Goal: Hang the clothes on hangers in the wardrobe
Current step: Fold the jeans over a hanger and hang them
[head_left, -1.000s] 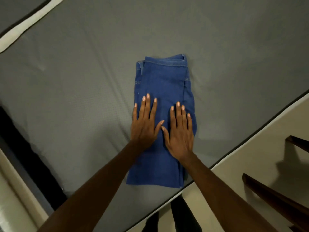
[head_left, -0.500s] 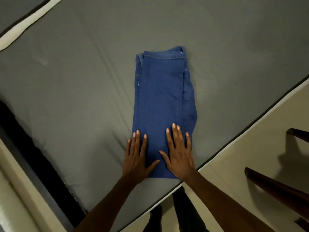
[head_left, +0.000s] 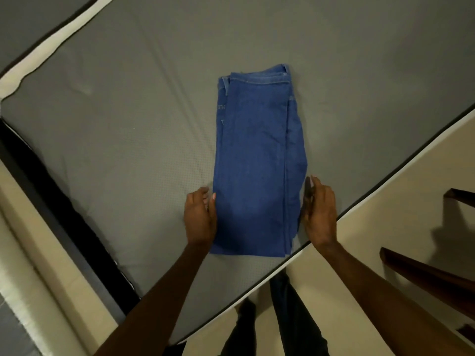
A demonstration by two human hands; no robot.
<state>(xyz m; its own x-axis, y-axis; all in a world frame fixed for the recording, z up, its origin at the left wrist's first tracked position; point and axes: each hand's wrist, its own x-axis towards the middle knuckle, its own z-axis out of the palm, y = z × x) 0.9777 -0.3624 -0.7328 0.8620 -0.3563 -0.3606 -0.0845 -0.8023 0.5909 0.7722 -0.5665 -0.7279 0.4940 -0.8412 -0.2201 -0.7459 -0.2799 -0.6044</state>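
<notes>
My hands had left the top of the folded jeans [head_left: 257, 163] and flanked their near end, left hand [head_left: 200, 218] and right hand [head_left: 320, 214] loose and holding nothing, fingers at each side edge, seemingly ready to lift. The jeans lay near the bed [head_left: 128, 111] edge, with bare mattress all around.

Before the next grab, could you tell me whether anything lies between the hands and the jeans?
Nothing visible does. The left hand sits at the left edge of the folded jeans and the right hand at their right edge, on the bare mattress. No hanger or wardrobe is in view.
</notes>
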